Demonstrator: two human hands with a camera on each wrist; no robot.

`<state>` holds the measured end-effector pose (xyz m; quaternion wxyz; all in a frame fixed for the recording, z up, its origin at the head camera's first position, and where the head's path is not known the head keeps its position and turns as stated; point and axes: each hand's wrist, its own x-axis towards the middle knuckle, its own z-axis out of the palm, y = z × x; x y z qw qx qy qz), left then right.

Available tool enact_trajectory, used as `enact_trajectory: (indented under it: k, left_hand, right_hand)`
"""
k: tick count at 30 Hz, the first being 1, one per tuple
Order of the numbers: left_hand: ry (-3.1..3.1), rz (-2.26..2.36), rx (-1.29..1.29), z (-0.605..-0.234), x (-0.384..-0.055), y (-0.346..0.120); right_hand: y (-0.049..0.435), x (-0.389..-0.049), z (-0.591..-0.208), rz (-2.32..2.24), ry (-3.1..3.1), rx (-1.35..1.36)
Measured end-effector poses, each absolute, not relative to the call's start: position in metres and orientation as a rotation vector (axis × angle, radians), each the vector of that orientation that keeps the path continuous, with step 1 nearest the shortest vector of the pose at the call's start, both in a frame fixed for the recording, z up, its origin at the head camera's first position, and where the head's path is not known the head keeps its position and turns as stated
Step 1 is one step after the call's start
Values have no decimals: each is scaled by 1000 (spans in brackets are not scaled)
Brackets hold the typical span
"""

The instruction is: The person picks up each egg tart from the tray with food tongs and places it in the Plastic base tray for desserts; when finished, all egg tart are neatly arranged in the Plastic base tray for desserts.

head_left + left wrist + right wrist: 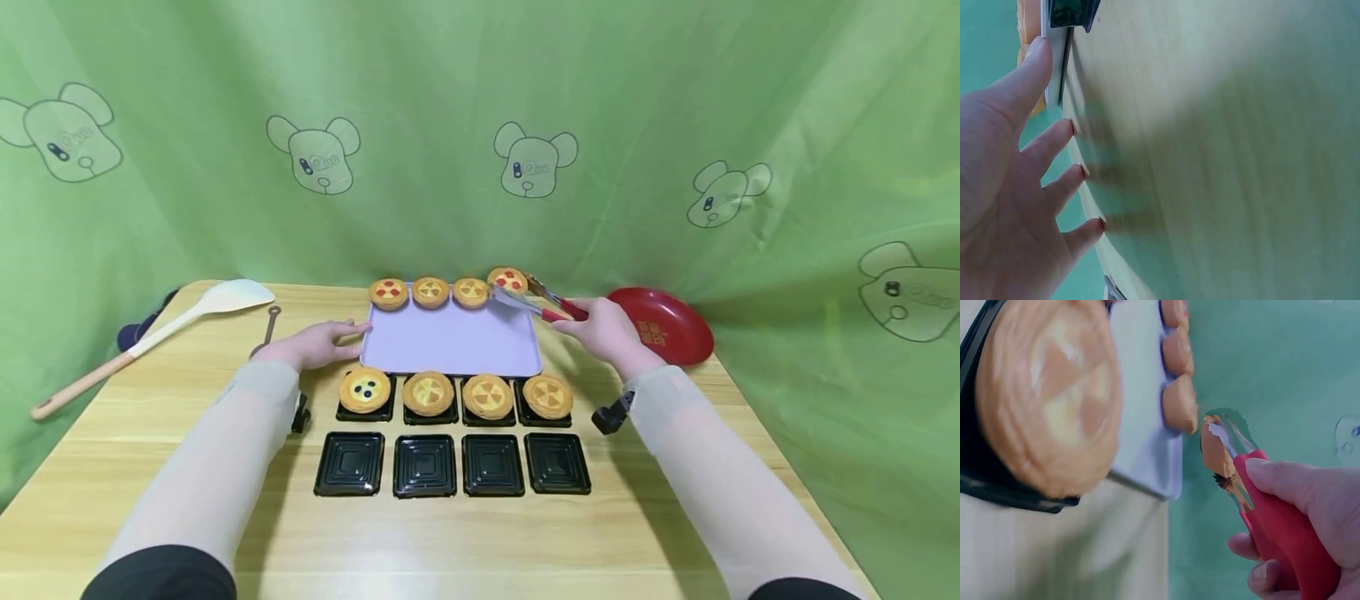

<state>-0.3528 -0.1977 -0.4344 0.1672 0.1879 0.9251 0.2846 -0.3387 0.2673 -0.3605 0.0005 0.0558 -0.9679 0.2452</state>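
My right hand [609,333] grips red-handled metal tongs [1272,519]. Between the tong tips is an egg tart [507,279] with red pieces on top, at the far right corner of a lilac tray [450,342]; in the right wrist view it sits beyond the tray's end, tilted on its side. Three other tarts line the tray's back edge: one red-topped tart [389,293] and two with a wedge pattern [431,292]. At the tray's left edge rests my left hand [318,343], thumb at the rim and the other fingers spread, tips on the table [1210,156].
In front of the tray, several tarts [427,393] sit on black square plastic bases; a nearer row of black bases [424,467] holds nothing. A red plate [663,325] stands at right, a white spatula [232,297] with wooden handle at left. Green curtain [450,167] behind.
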Motion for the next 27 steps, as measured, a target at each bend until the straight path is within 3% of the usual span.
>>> enact_trajectory:
  k: [19, 27]
  left_hand:
    - [2663, 802, 558, -436, -353, -200]
    - [2673, 775, 581, -432, -352, -199]
  right_hand:
    - [191, -275, -325, 946, -2971, 732]
    - [165, -247, -332, 1057, -2982, 1042]
